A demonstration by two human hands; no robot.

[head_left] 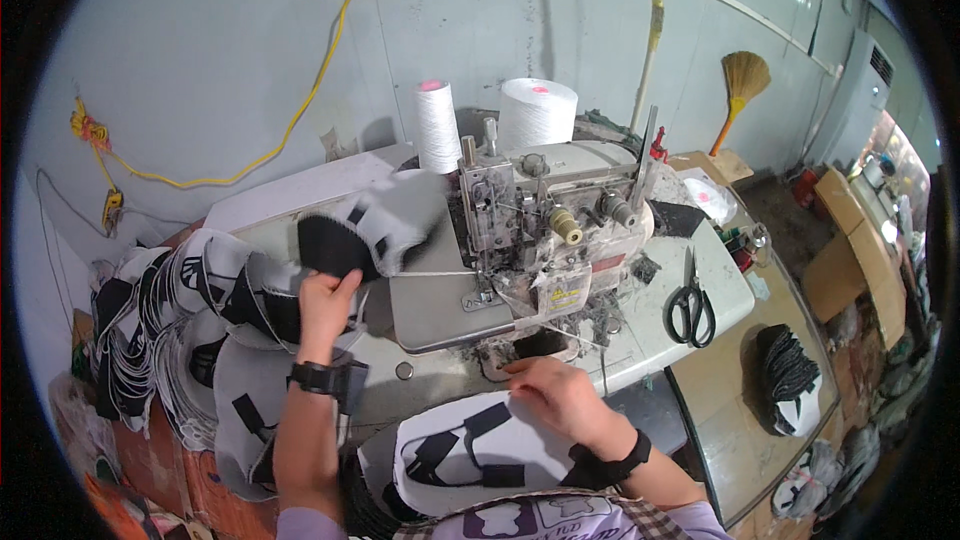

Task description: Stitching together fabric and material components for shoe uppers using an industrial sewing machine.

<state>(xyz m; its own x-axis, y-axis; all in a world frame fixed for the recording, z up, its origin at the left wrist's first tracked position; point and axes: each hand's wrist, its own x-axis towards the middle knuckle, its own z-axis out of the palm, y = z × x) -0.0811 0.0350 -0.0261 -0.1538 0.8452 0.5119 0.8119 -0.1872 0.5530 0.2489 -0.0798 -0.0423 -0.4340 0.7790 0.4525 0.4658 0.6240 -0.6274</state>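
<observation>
And here's the left hand [325,305], fingers closed on the black end of a cloth piece [332,243], holding it up just left of the sewing machine [560,230], its grey far end a blur beside the metal plate! Down in front, the right hand [555,395] has its fingers half-curled at the upper edge of a white piece with black straps [545,440], though I can't tell whether they grip it. Over on the tabletop [715,275], black scissors [690,315] lie right of the machine, and piled cloth [180,320] crowds the far left.
</observation>
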